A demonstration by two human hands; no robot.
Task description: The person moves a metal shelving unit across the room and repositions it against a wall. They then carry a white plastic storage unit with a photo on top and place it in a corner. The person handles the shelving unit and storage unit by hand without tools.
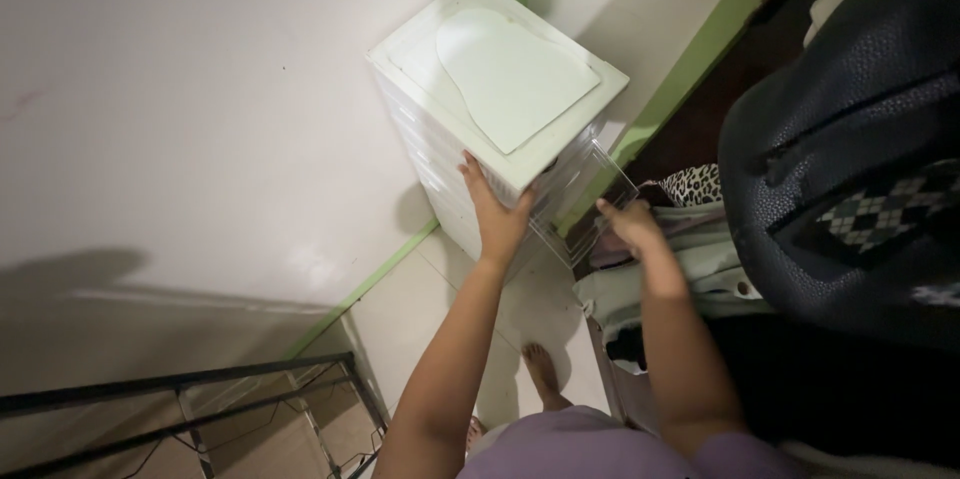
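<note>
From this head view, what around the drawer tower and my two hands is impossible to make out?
- Open clear drawer: contents unreadable; see-through plastic and dim light.
- White drawer tower: lower drawers hidden beneath its own top and the left hand.
- Right hand: fingertips blend into the drawer's edge, so the grip is unclear.
- Dark bag: cut off by the right edge.
- Clothes pile: single items indistinct.
</note>
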